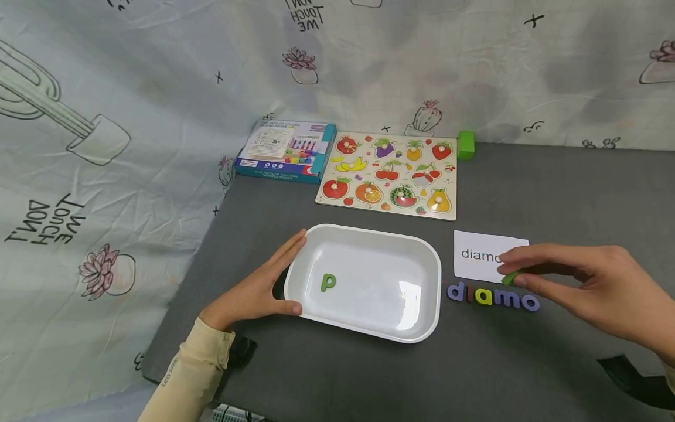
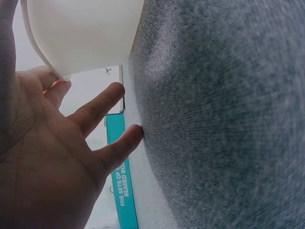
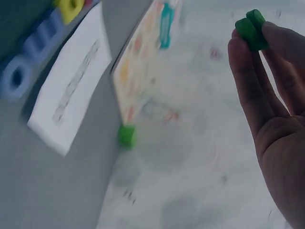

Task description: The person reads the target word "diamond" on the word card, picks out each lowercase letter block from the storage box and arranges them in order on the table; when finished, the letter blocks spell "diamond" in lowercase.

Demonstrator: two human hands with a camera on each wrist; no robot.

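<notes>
My right hand (image 1: 601, 281) pinches a small green letter (image 3: 251, 31) between thumb and fingertips; which letter it is cannot be made out. Just below that hand, the letters "diamo" (image 1: 508, 299) lie in a row in purple, dark red and yellow. A white card (image 1: 477, 240) with printed text lies behind them, its right part covered by the hand. With fairly straight, spread fingers, my left hand (image 1: 258, 287) touches the left end of a white tray (image 1: 364, 230). Inside the tray lies a green letter "p" (image 1: 328, 282).
At the back of the grey table (image 1: 369, 375) lie a wooden fruit puzzle board (image 1: 387, 155) and a blue-and-white box (image 1: 285, 149). A green block (image 1: 466, 145) stands beside the board. Behind hangs a printed cloth (image 1: 184, 70).
</notes>
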